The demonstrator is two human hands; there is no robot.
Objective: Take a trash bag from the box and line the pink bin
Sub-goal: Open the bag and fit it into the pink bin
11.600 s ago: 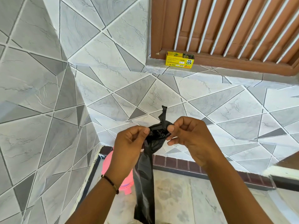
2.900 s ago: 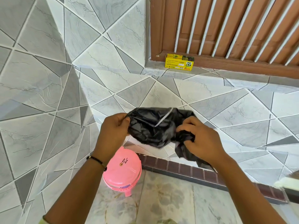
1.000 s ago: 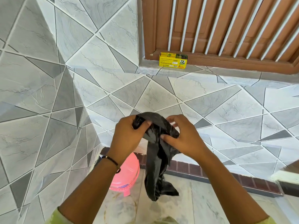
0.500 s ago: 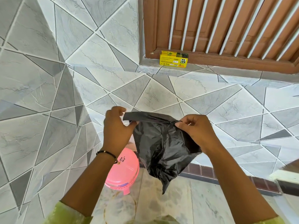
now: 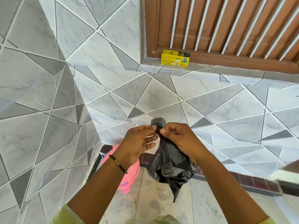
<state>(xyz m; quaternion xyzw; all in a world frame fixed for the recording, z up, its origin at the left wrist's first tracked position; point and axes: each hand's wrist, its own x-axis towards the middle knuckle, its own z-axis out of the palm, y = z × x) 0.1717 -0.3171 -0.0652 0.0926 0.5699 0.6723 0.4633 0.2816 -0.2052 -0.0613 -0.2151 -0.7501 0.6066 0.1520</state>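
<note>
Between left hand [image 5: 137, 143] and right hand [image 5: 179, 139], trash bag [image 5: 169, 165] hangs pinched.

The round pink plastic bin [image 5: 129, 175] stands on the marble floor [image 5: 145, 207] at seven o'clock of the hanging black plastic trash bag [image 5: 169, 167], tight against the grey tiled wall [image 5: 40, 126] at nine o'clock. The person's left forearm [image 5: 100, 183] crosses over the bin's top. Bare floor lies open at six o'clock.

L hand [image 5: 139, 143] & R hand [image 5: 178, 139] together, fingertips pinched.
</note>
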